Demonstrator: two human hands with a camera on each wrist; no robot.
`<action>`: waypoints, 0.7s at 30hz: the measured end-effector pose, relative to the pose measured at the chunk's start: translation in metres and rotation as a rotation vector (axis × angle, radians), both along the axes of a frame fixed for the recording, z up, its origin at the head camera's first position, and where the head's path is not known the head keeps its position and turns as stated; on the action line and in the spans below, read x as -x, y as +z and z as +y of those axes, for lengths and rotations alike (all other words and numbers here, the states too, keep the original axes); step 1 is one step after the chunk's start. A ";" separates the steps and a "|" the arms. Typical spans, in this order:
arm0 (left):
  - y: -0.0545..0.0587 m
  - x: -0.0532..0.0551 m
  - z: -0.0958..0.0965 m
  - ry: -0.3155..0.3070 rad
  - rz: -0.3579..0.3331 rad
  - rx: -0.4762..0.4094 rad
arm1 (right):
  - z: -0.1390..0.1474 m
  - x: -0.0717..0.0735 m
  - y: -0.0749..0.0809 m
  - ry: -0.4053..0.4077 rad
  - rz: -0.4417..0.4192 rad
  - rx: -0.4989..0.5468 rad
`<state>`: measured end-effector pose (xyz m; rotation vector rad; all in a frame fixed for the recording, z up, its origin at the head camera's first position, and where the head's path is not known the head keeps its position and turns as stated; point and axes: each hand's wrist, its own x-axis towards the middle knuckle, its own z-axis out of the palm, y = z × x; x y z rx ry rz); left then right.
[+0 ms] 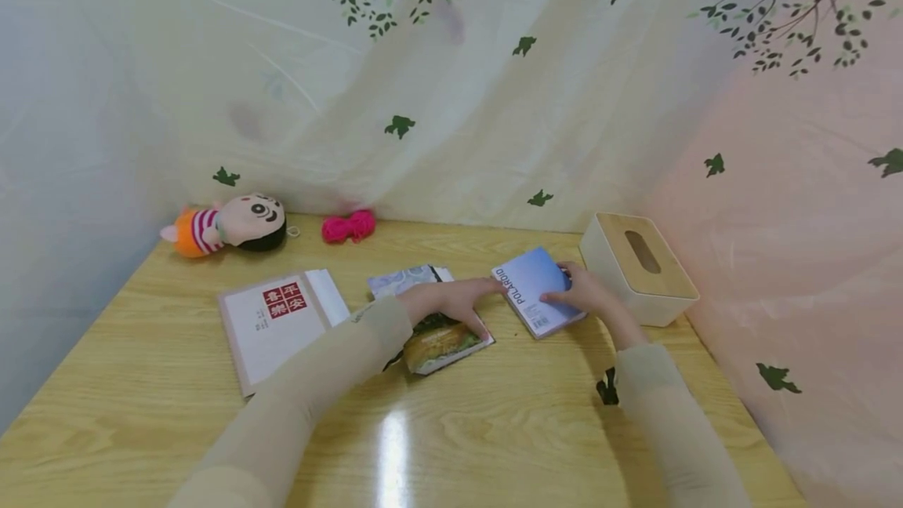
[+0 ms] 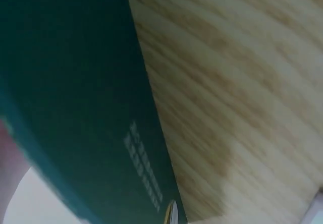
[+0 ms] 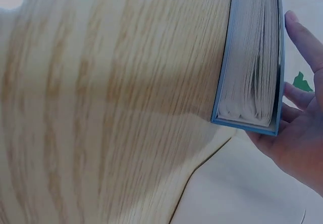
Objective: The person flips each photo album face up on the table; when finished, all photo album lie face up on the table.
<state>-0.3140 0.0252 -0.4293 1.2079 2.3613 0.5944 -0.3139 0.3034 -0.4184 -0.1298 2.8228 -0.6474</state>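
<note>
Wooden table (image 1: 494, 437); right hand (image 1: 589, 294) — gripping POLAROID book (image 1: 534, 281).

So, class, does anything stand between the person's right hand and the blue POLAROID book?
Nothing visible does. The right hand holds the POLAROID book directly, its thumb on the cover. The wood-lidded box is close by, but on the hand's far side from the book.

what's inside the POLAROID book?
Pages: the right wrist view shows their edges. What's on their faces can't be seen, because the POLAROID book is closed in the right hand.
</note>
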 end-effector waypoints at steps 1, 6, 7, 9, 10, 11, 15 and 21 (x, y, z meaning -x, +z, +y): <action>0.000 0.000 -0.001 -0.005 0.004 -0.004 | 0.001 -0.001 -0.001 0.002 -0.004 0.009; 0.000 0.000 -0.003 -0.028 0.023 -0.001 | 0.006 -0.003 -0.001 0.013 -0.037 0.075; 0.000 0.000 -0.003 -0.031 0.026 0.003 | 0.007 -0.003 -0.001 0.013 -0.047 0.089; 0.001 0.000 -0.004 -0.031 0.032 0.014 | 0.008 -0.002 0.000 0.012 -0.062 0.113; 0.002 0.000 -0.004 -0.028 0.033 0.019 | 0.008 -0.002 0.000 0.008 -0.070 0.126; 0.002 0.000 -0.004 -0.029 0.035 0.027 | 0.009 -0.002 0.000 0.006 -0.075 0.132; 0.003 0.000 -0.004 -0.026 0.038 0.052 | 0.009 -0.002 0.002 -0.005 -0.098 0.182; 0.005 0.000 -0.004 -0.013 0.043 0.098 | 0.013 0.000 -0.001 -0.015 -0.110 0.300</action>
